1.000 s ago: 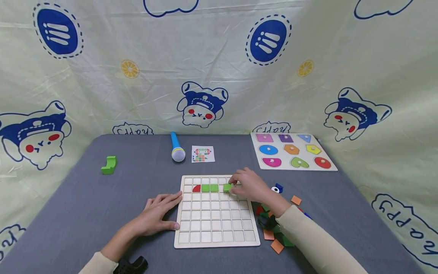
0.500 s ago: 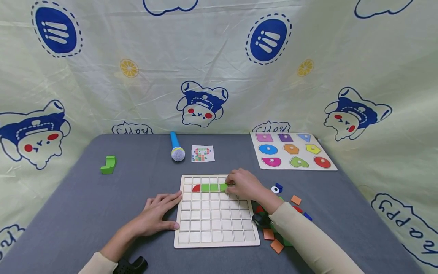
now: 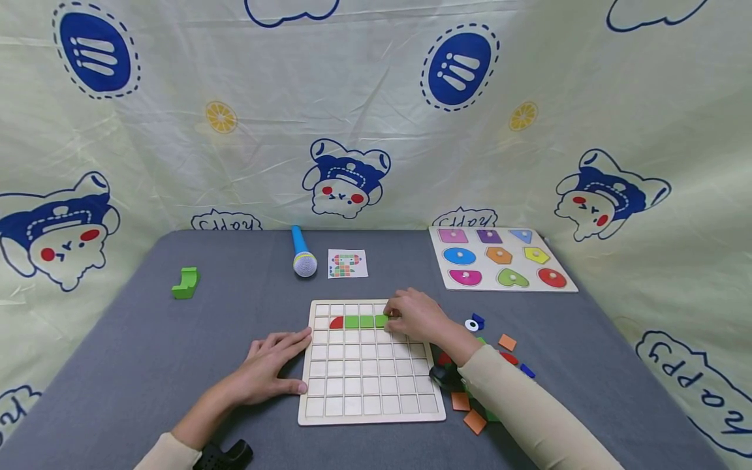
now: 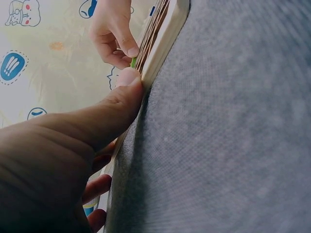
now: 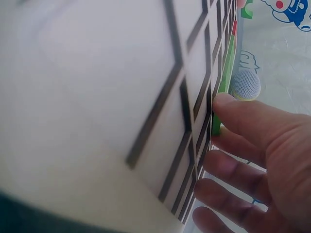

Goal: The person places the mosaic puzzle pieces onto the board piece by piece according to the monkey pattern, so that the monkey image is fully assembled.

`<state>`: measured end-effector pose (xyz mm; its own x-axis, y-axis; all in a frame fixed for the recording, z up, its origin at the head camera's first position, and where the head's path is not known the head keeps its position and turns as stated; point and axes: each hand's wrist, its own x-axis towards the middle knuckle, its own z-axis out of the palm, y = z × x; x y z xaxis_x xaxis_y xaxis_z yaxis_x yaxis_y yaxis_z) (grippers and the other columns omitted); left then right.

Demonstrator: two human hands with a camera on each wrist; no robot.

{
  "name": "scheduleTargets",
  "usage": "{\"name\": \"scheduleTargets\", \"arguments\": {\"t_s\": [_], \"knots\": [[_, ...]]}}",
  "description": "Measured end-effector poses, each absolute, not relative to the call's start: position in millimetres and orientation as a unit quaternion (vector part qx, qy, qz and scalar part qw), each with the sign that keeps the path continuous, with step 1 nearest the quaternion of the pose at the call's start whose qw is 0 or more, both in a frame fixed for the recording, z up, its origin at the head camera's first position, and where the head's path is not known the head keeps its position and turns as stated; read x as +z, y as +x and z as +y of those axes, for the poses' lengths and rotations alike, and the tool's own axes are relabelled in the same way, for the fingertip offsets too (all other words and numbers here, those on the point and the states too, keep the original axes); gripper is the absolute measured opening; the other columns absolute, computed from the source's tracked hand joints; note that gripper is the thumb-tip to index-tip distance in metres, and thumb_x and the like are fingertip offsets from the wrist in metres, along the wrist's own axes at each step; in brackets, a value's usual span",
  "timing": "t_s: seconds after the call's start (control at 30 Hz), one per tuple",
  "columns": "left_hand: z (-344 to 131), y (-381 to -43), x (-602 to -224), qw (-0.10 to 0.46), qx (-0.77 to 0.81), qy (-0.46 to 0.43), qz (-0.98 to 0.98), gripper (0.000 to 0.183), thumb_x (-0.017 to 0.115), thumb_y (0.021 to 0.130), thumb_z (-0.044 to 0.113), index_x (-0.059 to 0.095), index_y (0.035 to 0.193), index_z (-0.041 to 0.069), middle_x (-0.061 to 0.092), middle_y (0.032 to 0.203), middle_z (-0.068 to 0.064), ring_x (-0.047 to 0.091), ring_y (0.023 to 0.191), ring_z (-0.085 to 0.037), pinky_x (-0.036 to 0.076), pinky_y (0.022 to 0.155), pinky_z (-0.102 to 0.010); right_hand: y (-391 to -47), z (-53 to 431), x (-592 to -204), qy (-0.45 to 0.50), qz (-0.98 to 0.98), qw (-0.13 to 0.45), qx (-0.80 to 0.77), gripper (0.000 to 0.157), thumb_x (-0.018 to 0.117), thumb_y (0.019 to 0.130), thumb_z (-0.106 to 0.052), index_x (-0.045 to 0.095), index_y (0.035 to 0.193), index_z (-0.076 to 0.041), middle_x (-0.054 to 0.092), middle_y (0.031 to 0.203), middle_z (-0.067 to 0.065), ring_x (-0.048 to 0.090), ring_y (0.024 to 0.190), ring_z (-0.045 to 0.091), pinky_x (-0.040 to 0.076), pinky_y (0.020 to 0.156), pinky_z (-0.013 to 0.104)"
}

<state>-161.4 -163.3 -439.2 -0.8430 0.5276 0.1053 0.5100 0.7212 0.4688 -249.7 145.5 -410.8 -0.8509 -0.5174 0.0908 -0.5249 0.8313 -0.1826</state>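
Observation:
A pale wooden grid board [image 3: 371, 421] lies on the grey cloth in the head view. My left hand [image 3: 267, 370] rests against its left edge with fingers and thumb extended. In the second row sit a red quarter-round tile [image 3: 337, 322] and two green square tiles [image 3: 359, 322]. At the right end of that row, my right hand [image 3: 418, 318] pinches a third green square tile [image 3: 380, 321] between thumb and index finger. The right wrist view shows this green tile [image 5: 216, 124] under the thumb, at the grid, with the other fingers loosely bent.
Loose tiles, including an orange square [image 3: 475, 422], lie right of the board, partly under the right forearm. Behind stand a toy microphone [image 3: 304, 261], a pattern card [image 3: 348, 264] and a shape puzzle board [image 3: 512, 287]. A green curved block [image 3: 186, 283] lies far left.
My right hand has moved slightly left with the green square tile, bringing it up beside the other green tiles. The left hand has stayed at the board's edge.

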Motion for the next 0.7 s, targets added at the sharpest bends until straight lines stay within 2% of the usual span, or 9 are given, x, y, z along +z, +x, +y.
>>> {"name": "scheduleTargets", "arguments": {"t_s": [0.33, 0.53, 0.7], "knots": [[-163.7, -161.2, -438.3, 0.026, 0.25, 0.275, 0.928, 0.081, 0.069, 0.078, 0.05, 0.041, 0.144, 0.011, 0.038, 0.151, -0.003, 0.038, 0.128, -0.026, 0.024, 0.087, -0.043, -248.6, 147.4, -411.4, 0.262, -0.958, 0.014, 0.112, 0.021, 0.076, 0.078, -0.031, 0.074, 0.094, -0.017, 0.06, 0.083, -0.006, 0.045, 0.077, 0.01, 0.039, 0.068, 0.027], [-163.4, -161.5, -439.3, 0.027, 0.252, 0.275, 0.928, 0.082, 0.069, 0.078, 0.05, 0.04, 0.144, 0.011, 0.037, 0.152, -0.002, 0.038, 0.128, -0.026, 0.024, 0.088, -0.043, -242.3, 154.1, -402.3, 0.253, -0.958, 0.004, 0.132, 0.024, 0.074, 0.081, -0.03, 0.073, 0.099, -0.015, 0.064, 0.089, -0.003, 0.052, 0.086, 0.014, 0.045, 0.076, 0.033], [-164.1, -162.4, -440.5, 0.026, 0.249, 0.274, 0.929, 0.082, 0.069, 0.078, 0.05, 0.04, 0.144, 0.011, 0.037, 0.151, -0.002, 0.038, 0.128, -0.026, 0.024, 0.088, -0.044, -235.8, 166.9, -391.0, 0.252, -0.959, 0.016, 0.129, 0.028, 0.073, 0.082, -0.032, 0.072, 0.103, -0.014, 0.064, 0.091, -0.001, 0.052, 0.088, 0.015, 0.046, 0.077, 0.034]]}}
